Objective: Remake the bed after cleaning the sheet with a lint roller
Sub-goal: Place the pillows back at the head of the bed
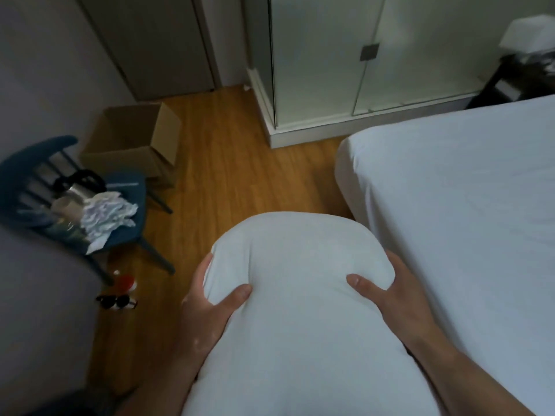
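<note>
You held the pillow (297,280) w/ both hands, out in front of your chest and above the wood floor (228,163), not yet on the bed (450,205). Your left hand (210,298) gripped its left edge and your right hand (390,295) its right edge. On each, the thumb pressed into the top face and the palm wrapped the side. The fingers underneath were mostly hidden, so I couldn't tell how far they curled.

The pillow's long axis ran straight away from you. The near end was cut off at the bottom of the view, and the rounded far end pointed ahead toward the mirrored wardrobe (360,55). The hands sat abt midway along it, opposite each other.

The relation that mattered: the bed lay to your right, its edge just beside the right hand and forearm, its rounded corner (345,151) ahead-right of the pillow's far end. The right hand was the nearer one, so prob. a swing to the right was needed, w/ the left side travelling further. A nightstand (510,82) and lamp (528,31) stood at the far right, so the head end was likely over there; the headboard itself wasn't in view. The sheet looked bare and mostly smooth.
</note>
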